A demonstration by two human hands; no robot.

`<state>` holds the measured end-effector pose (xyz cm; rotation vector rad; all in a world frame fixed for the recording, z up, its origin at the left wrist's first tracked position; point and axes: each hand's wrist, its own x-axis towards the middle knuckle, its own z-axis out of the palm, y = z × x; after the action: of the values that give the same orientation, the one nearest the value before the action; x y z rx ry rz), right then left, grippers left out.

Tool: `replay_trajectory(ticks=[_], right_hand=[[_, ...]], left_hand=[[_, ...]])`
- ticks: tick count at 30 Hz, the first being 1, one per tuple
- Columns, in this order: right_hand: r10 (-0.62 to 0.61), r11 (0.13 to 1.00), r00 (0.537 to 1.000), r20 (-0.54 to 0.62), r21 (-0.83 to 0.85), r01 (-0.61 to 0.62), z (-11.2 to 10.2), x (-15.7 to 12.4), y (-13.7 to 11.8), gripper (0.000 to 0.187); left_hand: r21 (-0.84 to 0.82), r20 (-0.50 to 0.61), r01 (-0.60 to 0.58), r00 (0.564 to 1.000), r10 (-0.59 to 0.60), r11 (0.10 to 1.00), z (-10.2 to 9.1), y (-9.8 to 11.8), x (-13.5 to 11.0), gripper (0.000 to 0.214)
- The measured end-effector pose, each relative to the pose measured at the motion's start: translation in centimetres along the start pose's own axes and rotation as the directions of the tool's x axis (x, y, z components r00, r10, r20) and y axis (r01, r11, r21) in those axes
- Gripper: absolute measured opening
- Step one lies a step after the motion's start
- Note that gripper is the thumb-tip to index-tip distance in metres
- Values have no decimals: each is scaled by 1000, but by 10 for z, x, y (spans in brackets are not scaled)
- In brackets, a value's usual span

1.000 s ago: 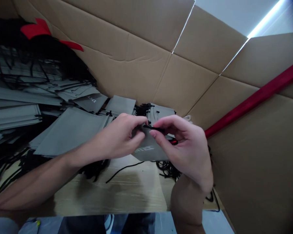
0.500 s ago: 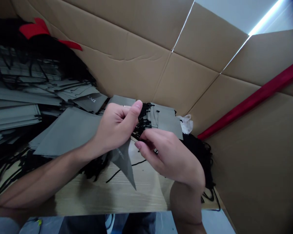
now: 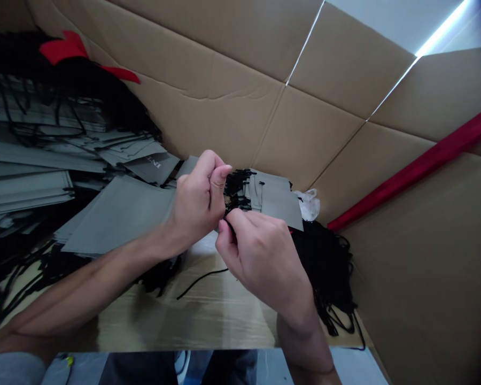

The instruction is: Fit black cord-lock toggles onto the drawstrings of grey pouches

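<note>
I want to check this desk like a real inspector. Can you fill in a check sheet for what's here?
Surface: pale wooden table, partly bare near the front edge.
Job's things: black cord pinched between both hands.
Clutter: grey flat bags stacked and spread at left; small stack behind the hands; white scrap.
Fingers: left hand and right hand closed, touching each other.
Cables: loose cord on the table; black cord heap at right.
Surroundings: cardboard walls; red strip.

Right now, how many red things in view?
2. A red piece sits top left on the black heap above the grey bags; a red bar runs along the cardboard wall at right. More may be hidden.
</note>
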<state>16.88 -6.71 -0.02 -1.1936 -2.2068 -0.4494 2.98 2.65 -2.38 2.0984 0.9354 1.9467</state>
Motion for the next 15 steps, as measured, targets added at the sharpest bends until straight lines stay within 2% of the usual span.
replay_trajectory(ticks=[3, 7, 9, 11, 15], right_hand=[[11, 999, 998, -60, 32, -9, 6, 2, -3, 33], [25, 987, 994, -105, 159, -8, 6, 2, -7, 32], [70, 961, 996, -58, 270, -52, 1, 3, -6, 32], [121, 906, 992, 43, 404, -128, -5, 3, -3, 29], [178, 726, 955, 235, 624, -289, -15, 7, 9, 27]], left_hand=[[41, -77, -47, 996, 50, 998, 0, -1, 0, 35], [52, -153, 16, 988, -8, 999, -5, 3, 0, 34], [18, -189, 15, 982, -11, 1000, -8, 5, -1, 37], [-48, -218, -13, 976, 3, 999, -9, 7, 0, 39], [-130, -293, -41, 956, 1, 991, -5, 13, 0, 45]])
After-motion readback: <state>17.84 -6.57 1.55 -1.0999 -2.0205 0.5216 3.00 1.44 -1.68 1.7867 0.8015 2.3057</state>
